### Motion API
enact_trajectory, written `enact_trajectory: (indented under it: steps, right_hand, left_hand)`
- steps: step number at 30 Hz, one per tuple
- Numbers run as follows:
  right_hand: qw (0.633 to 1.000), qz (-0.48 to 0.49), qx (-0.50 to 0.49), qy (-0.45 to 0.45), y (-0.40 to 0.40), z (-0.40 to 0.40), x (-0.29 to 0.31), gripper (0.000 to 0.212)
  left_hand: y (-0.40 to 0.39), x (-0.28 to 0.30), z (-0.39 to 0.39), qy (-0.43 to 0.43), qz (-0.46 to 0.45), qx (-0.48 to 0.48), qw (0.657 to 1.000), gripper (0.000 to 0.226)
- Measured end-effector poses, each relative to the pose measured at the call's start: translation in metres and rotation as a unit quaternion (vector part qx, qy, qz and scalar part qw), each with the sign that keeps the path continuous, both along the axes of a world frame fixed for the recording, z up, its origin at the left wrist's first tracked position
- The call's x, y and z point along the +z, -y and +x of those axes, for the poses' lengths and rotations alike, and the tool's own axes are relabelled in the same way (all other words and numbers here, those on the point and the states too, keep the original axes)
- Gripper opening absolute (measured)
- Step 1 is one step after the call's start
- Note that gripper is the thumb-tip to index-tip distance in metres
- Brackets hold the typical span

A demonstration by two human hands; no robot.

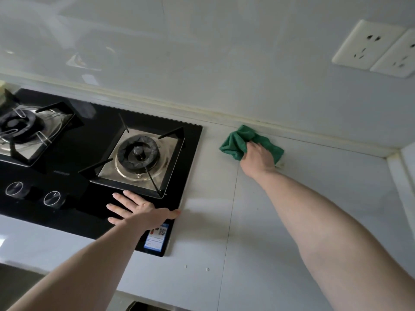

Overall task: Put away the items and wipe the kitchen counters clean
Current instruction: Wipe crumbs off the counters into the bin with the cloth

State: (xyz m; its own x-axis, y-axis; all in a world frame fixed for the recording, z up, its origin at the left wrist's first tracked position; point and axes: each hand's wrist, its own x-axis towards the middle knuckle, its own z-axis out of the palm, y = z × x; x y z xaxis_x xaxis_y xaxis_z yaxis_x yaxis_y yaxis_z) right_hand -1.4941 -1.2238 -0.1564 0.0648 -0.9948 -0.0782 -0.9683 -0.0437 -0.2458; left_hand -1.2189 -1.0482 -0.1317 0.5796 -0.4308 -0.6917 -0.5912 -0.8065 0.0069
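Gripped by the right hand (258, 157): a bunched green cloth (233, 144), fingers curled into its folds, pressed down on the pale counter (314, 209) right of centre in the frame. Lay hard against the yellowed seam (224, 116) where counter meets back wall, just right of the black stove (89, 176). Spilled out of the fist on both sides, longest part running roughly left to right along that seam, with the bigger bunch toward the stove.

Left hand (139, 209) spread flat, fingers straight and apart, palm resting on the lower right corner of the stove glass beside the right burner (138, 152), thumb reaching toward the stove edge. Held nothing; looked like a brace for the long reach.

Judged to be mid-wipe on the back strip of counter. Bare counter stretched from the cloth down toward the lower edge of the frame and off right toward the corner, so probably most of it left to cover. Right hand already on the cloth and far nearer that ground than the left. A few small specks (207, 269) showed low on the counter near the front edge, well apart from the cloth. Two wall sockets (368, 44) in the upper right of the frame, well above the wiping line
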Motion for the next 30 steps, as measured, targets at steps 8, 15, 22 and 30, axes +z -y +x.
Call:
enact_trajectory:
  steps: [8,15,22,30]
  right_hand:
    - [0.991,0.007,-0.129,-0.045,-0.088,-0.063,0.004,0.025]
    - [0.985,0.062,-0.149,-0.063,-0.159,-0.049,0.018,0.014]
    - [0.982,0.009,-0.188,0.023,-0.151,-0.072,0.050,0.035]
    - [0.947,-0.039,-0.314,0.045,-0.120,-0.193,0.055,0.044]
  left_hand:
    - [-0.010,0.004,-0.007,0.005,-0.041,0.008,0.999,0.178]
    - [-0.028,0.006,-0.016,0.003,-0.180,0.035,0.983,0.169]
    - [-0.033,0.005,-0.061,0.070,-0.272,-0.311,0.908,0.087]
    - [-0.029,0.016,-0.114,0.068,-0.327,-0.302,0.893,0.117]
